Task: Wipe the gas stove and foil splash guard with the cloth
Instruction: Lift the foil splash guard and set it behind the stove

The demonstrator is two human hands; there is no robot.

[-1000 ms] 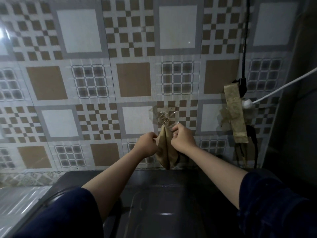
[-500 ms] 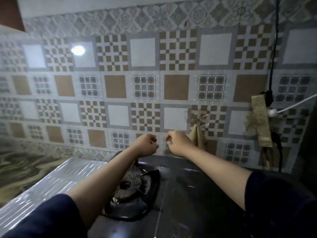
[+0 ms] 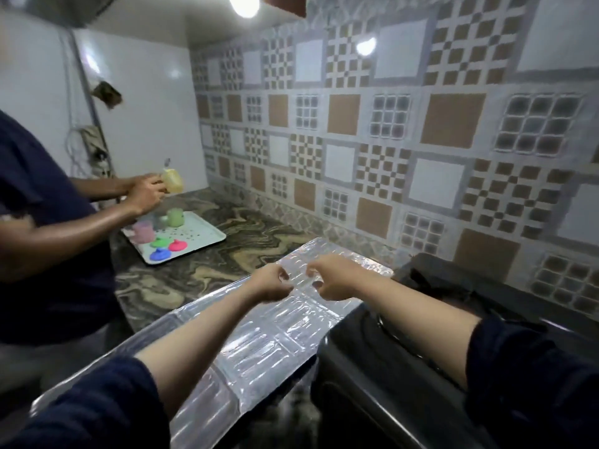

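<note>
- The person's left hand and right hand reached out together above the foil splash guard, which stood along the left side of the gas stove.
- Both hands had their fingers curled, the grip of each closed near the guard's top edge; whether either pinched the foil could not be told through the blur.
- No cloth could be made out in either hand.
- The dark stove sat against the patterned tile wall on the marbled desk.
- Farther left, a second person in a dark shirt held a yellowish cup over a white tray carrying coloured cups and lids.
</note>
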